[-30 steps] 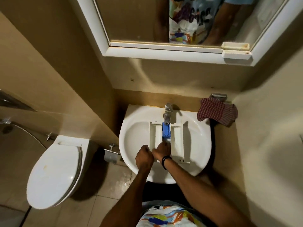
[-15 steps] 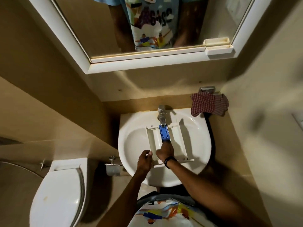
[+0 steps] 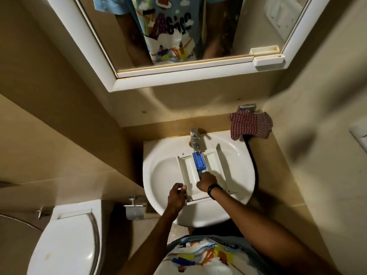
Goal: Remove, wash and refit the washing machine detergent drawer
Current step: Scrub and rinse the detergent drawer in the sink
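We are at the washing step; the detergent drawer [image 3: 216, 166] lies in the sink [image 3: 158, 153] at mid-frame, its blue insert [image 3: 199, 162] under the tap [image 3: 194, 139]; our left hand [image 3: 175, 196] grips its near left corner; our right hand [image 3: 206, 182] curls by the insert, grasp untellable; next, we judge, comes rinsing each compartment.

Both arms reach forward, left hand [image 3: 176, 196] and right hand [image 3: 206, 182] curled.

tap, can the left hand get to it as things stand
Probably yes. The left hand holds the near left corner of the drawer; the tap stands at the back of the sink, with only the drawer lying low between.
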